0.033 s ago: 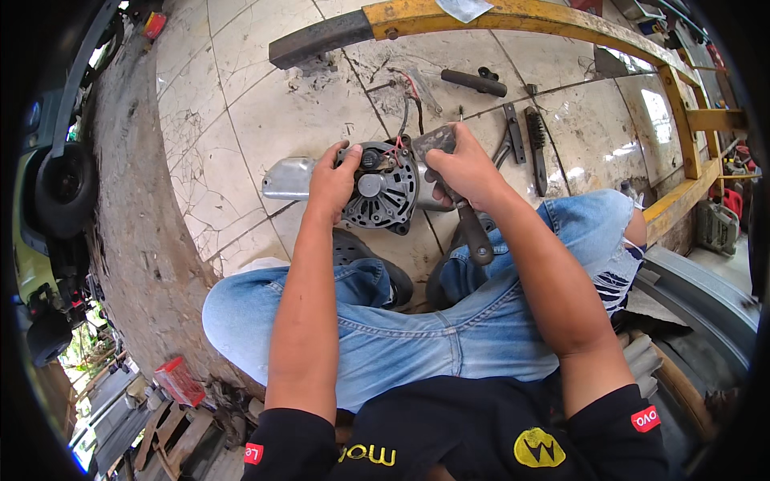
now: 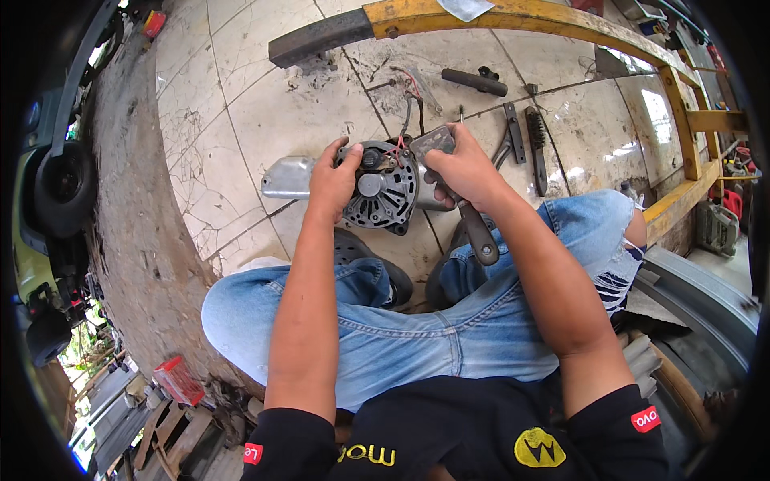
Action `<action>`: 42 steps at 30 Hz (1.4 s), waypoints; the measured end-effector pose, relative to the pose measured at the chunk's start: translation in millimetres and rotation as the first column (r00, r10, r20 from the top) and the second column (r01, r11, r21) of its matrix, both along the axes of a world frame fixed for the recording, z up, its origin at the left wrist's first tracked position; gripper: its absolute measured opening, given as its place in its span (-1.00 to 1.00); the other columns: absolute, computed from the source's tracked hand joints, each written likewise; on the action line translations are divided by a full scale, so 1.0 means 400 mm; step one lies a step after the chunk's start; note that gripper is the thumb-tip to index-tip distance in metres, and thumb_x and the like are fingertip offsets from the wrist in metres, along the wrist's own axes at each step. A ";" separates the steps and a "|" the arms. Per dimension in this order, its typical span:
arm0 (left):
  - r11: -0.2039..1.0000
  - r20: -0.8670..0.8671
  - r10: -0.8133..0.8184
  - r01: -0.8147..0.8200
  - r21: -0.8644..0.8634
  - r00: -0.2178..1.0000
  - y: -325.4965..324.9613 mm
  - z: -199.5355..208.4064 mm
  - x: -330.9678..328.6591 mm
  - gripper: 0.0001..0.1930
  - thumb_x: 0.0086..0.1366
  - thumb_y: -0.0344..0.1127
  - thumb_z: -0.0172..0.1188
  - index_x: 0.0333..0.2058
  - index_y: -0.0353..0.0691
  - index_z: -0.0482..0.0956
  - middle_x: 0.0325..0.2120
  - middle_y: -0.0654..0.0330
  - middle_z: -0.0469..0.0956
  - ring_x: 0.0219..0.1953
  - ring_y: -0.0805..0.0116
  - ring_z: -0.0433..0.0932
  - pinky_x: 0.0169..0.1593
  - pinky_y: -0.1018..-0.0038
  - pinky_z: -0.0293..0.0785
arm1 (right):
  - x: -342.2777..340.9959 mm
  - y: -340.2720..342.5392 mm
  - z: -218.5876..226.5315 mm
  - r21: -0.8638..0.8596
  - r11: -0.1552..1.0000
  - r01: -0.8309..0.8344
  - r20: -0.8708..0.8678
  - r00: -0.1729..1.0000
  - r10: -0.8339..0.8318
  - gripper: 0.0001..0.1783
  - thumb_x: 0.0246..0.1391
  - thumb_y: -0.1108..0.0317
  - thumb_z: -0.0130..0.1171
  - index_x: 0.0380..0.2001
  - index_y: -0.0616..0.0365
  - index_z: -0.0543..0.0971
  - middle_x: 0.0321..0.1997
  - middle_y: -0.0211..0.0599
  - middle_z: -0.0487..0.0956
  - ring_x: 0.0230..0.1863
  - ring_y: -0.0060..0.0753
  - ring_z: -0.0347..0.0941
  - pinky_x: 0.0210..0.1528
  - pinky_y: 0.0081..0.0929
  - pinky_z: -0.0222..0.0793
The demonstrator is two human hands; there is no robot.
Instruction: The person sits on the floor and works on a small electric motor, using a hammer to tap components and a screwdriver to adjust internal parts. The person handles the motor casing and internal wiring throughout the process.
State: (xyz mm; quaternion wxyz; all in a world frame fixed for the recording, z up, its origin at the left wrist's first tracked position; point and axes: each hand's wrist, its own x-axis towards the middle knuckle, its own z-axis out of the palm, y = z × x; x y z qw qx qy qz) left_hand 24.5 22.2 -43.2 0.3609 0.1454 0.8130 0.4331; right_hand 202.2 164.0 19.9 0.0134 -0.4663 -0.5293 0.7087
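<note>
A round grey alternator (image 2: 381, 200) with a slotted end cover stands upright between my feet. My left hand (image 2: 333, 180) is closed on its left rim, thumb over the edge near a dark round part. In my right hand (image 2: 465, 164) is a scraper (image 2: 480, 240) with a dark handle and a flat, dirty blade. The handle points down toward my knee, and the blade lies close to the alternator's upper right rim; whether it touches cannot be made out. Red and black wires (image 2: 409, 100) run from the alternator's top onto the tiles.
A silver metal plate (image 2: 287, 178) lies left of the alternator. A wire brush (image 2: 536, 148), a dark flat bar (image 2: 514, 132) and a black-handled tool (image 2: 473, 82) lie to the right. A yellow metal frame (image 2: 529, 16) arches across the far side and down the right.
The scraper has tilted slightly, its handle end shifting a little right. My left hand and the alternator look the same.
</note>
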 end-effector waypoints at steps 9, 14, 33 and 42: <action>0.989 -0.182 -0.105 0.084 -0.119 0.978 0.007 0.006 0.012 -0.13 -0.02 0.33 0.41 0.09 -0.24 0.51 -0.08 -0.21 0.59 0.03 0.03 0.58 0.08 0.31 0.45 | 0.004 -0.044 0.000 -0.078 0.997 -0.013 0.108 0.994 0.022 -0.38 0.24 0.32 0.08 0.24 0.25 0.06 -0.45 -0.20 0.51 -0.69 -0.47 0.41 -0.76 -0.46 0.28; 0.993 -0.127 -0.077 0.064 -0.102 0.989 0.020 0.034 0.021 -0.15 -0.02 0.35 0.40 0.05 -0.25 0.52 -0.11 -0.18 0.61 -0.01 0.03 0.60 0.05 0.30 0.47 | -0.011 -0.046 -0.006 -0.095 0.995 0.001 0.108 0.994 0.010 -0.48 0.26 0.33 0.06 0.15 0.23 0.10 -0.43 -0.13 0.52 -0.70 -0.46 0.40 -0.77 -0.45 0.27; 0.994 -0.167 -0.072 0.057 -0.092 0.983 0.023 0.047 0.026 -0.29 0.04 0.25 0.42 -0.04 -0.25 0.57 -0.23 0.00 0.64 -0.17 0.24 0.61 -0.07 0.38 0.50 | -0.026 -0.067 0.005 0.022 0.999 -0.043 0.131 0.991 0.039 -0.62 0.24 0.37 0.05 -0.03 0.25 0.14 -0.47 -0.14 0.50 -0.74 -0.47 0.38 -0.81 -0.44 0.22; 0.994 -0.205 -0.070 0.050 -0.102 0.976 0.023 0.051 0.029 -0.24 0.01 0.28 0.42 -0.02 -0.26 0.54 -0.24 -0.10 0.65 -0.17 0.13 0.65 -0.08 0.36 0.53 | -0.043 -0.070 -0.007 0.012 0.999 0.036 0.117 0.992 -0.037 -0.63 0.23 0.31 0.08 -0.04 0.23 0.20 -0.43 -0.14 0.54 -0.73 -0.52 0.36 -0.80 -0.50 0.23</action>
